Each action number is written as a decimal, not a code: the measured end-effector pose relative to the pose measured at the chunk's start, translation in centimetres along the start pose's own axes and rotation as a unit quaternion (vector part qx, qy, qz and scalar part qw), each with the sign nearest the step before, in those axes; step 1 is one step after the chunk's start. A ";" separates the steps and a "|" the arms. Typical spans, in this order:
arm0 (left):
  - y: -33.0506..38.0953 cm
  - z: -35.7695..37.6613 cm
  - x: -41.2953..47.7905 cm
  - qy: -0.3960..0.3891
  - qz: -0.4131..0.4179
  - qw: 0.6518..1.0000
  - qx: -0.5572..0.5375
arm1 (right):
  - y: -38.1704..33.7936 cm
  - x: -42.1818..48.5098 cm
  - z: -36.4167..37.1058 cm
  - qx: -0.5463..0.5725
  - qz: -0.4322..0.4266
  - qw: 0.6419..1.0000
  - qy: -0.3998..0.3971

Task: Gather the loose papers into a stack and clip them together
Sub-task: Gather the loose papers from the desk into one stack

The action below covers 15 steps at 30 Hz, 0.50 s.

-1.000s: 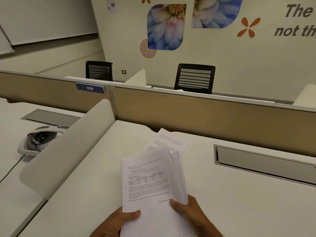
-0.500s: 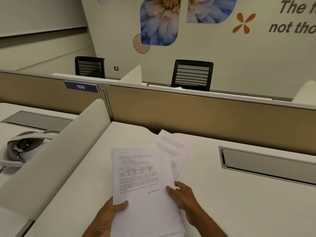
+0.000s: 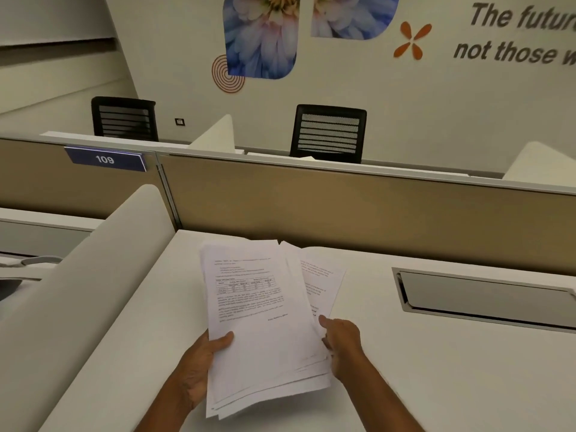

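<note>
A loose stack of printed white papers (image 3: 261,322) lies low over the white desk (image 3: 436,369), its sheets fanned unevenly at the near edge. My left hand (image 3: 202,366) grips the stack's left side, thumb on the top sheet. My right hand (image 3: 341,344) holds the stack's right edge, fingers curled under it, thumb pointing up. A further printed sheet (image 3: 322,282) sticks out to the right beneath the stack. No clip is visible.
A curved white side divider (image 3: 93,291) borders the desk on the left. The tan partition (image 3: 343,207) closes the back. A grey cable hatch (image 3: 486,294) is set into the desk at right. Black chairs (image 3: 327,134) stand beyond the partition.
The stack has gone from raised and tilted toward me to flatter and lower over the desk. My right hand slid from the stack's bottom edge to its right side. The view shifted left and down.
</note>
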State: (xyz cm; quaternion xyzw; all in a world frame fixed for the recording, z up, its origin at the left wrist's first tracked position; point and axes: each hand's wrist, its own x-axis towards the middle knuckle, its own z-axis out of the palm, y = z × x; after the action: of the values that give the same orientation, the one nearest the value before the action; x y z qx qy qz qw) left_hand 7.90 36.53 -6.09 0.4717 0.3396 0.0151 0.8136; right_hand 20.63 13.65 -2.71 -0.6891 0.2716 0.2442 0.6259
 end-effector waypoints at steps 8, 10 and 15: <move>-0.5 -0.5 2.7 0.011 -0.055 0.997 0.054 | -1.2 1.7 0.8 0.042 0.008 0.999 0.014; -0.6 -0.6 2.9 0.013 -0.056 0.997 0.060 | -1.4 2.3 1.1 0.035 0.001 0.999 0.024; -0.8 -0.7 3.0 0.014 -0.065 0.996 0.061 | -1.2 4.4 1.1 0.020 0.007 0.999 0.032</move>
State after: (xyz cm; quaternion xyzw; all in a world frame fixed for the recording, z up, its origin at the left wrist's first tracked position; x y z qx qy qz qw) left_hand 9.59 37.70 -8.57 0.4971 0.3807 -0.0517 0.7780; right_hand 24.72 14.54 -4.92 -0.6817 0.3012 0.2214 0.6289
